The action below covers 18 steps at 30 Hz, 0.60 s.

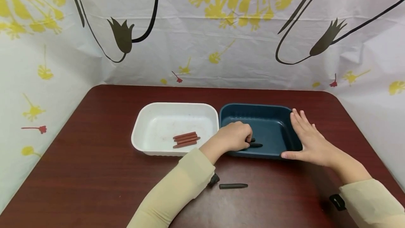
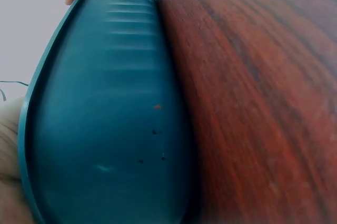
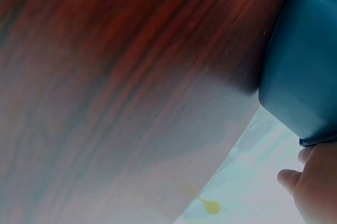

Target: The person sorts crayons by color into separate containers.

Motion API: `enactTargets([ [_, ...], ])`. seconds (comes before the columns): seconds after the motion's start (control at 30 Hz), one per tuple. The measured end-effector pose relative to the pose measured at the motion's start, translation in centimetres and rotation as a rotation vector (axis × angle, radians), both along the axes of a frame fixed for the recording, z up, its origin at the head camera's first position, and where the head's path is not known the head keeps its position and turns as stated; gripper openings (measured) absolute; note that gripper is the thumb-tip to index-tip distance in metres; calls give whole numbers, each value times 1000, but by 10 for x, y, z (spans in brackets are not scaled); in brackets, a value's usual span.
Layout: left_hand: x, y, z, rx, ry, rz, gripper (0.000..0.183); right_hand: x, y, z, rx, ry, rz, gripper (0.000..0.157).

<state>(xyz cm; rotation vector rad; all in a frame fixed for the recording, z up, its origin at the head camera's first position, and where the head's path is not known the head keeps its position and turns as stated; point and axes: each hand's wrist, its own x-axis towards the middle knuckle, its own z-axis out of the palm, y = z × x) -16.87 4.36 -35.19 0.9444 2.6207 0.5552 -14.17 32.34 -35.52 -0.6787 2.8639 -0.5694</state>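
Observation:
My left hand (image 1: 235,136) reaches over the near left rim of a dark blue tray (image 1: 272,129), fingers curled down at black crayons (image 1: 255,145) on its floor. The thumb and fingertips pinch at one of them, which the hand partly hides. At the tray's right end, my right hand (image 1: 308,140) is spread, its straight fingers and thumb resting along the rim. In the right wrist view, fingers (image 3: 316,176) lie by the tray's edge. The left wrist view shows the tray's outer wall (image 2: 105,103), with the palm beside its rim.
Touching the blue tray on its left is a white tray (image 1: 155,126) holding several reddish-brown crayons (image 1: 186,140). Another black crayon (image 1: 233,186) lies on the dark wooden table (image 1: 79,171) in front of the trays. A patterned white sheet (image 1: 177,34) hangs behind the table.

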Motion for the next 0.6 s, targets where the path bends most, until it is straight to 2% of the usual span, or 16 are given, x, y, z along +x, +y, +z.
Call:
enactTargets([
  [0.13,1,0,1,1,6,7,26,0,0,1,-2,-1,-1,126],
  [0.37,2,-3,0,64,28,-14,12,1,-1,0,-4,-2,-8,126],
  [0.5,5,-10,5,115,20,-27,17,1,-2,0,-1,-2,-9,126],
  [0.6,11,-18,11,151,41,-46,20,1,-1,0,0,2,-5,126],
])
